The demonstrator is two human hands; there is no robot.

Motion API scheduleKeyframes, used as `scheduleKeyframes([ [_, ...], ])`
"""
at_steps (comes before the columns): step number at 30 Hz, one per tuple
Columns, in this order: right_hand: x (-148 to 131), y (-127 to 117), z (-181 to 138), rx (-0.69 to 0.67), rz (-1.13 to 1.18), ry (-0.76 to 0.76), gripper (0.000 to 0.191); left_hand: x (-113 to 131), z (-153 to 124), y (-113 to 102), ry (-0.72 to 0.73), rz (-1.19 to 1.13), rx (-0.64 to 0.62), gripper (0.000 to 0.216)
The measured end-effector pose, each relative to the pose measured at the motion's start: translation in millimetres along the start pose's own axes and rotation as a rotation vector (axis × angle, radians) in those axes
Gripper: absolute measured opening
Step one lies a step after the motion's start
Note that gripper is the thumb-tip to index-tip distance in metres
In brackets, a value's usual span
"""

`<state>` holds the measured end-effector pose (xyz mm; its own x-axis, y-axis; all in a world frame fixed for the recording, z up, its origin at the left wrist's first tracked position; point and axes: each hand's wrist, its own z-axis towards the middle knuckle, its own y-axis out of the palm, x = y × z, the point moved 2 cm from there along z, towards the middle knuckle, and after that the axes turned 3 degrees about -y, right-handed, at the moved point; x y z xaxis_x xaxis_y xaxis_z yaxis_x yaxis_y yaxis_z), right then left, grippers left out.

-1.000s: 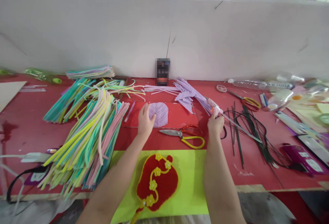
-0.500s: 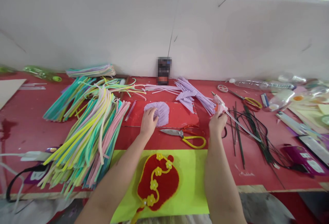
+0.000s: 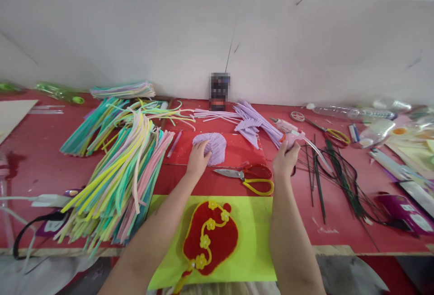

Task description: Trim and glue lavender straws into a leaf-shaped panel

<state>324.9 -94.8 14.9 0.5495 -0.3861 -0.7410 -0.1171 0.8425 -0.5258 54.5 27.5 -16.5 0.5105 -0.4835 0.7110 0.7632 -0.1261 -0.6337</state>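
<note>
My left hand grips the left edge of a lilac pad made of pipe cleaners laid side by side, flat on a red board. In my right hand is a pink hot glue gun, nozzle toward the left and a clear glue stick trailing from its back. Between my hands lie scissors with red and yellow handles. Below them, a red pipe-cleaner piece with yellow flowers rests on a lime-green sheet.
Bundles of coloured pipe cleaners cover the left side. Lilac pipe cleaners lie behind the board, near a pixelated upright device. Dark stems, more scissors, plastic bottles and a purple box occupy the right.
The glue gun has turned from a steep slant to nearly level, its nozzle swinging left. My left hand stays on the lilac pad. The view has shifted slightly.
</note>
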Motion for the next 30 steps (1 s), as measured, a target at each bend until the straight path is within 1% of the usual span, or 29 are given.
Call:
scheduleKeyframes([
  [4,-25,-3,-13,-0.058,-0.04,-0.062,0.052,1,2,-2,0.014,0.035,-0.035,0.04],
  [6,-35,-4,-20,-0.069,-0.056,-0.068,0.056,5,2,-5,0.04,0.062,-0.051,0.038],
  [8,-45,-3,-27,-0.084,-0.071,-0.073,0.061,9,1,-7,0.089,0.087,-0.097,0.037],
  [10,-53,-1,-33,-0.116,-0.093,-0.102,0.066,14,-1,-7,0.139,0.107,-0.172,0.036],
  [13,-60,3,-41,-0.19,-0.132,-0.159,0.067,19,-4,-6,0.162,0.138,-0.271,0.038],
  [16,-59,8,-46,-0.269,-0.145,-0.172,0.06,21,-6,-5,0.157,0.159,-0.316,0.039],
  [19,-52,11,-49,-0.343,-0.146,-0.123,0.056,22,-5,-5,0.163,0.163,-0.324,0.039],
  [22,-48,12,-50,-0.401,-0.141,-0.076,0.06,22,-4,-5,0.178,0.157,-0.318,0.036],
  [27,-52,11,-55,-0.446,-0.135,-0.056,0.06,27,-4,-5,0.193,0.182,-0.298,0.026],
  [30,-50,12,-56,-0.47,-0.154,-0.074,0.058,34,-9,-6,0.215,0.228,-0.258,0.021],
])
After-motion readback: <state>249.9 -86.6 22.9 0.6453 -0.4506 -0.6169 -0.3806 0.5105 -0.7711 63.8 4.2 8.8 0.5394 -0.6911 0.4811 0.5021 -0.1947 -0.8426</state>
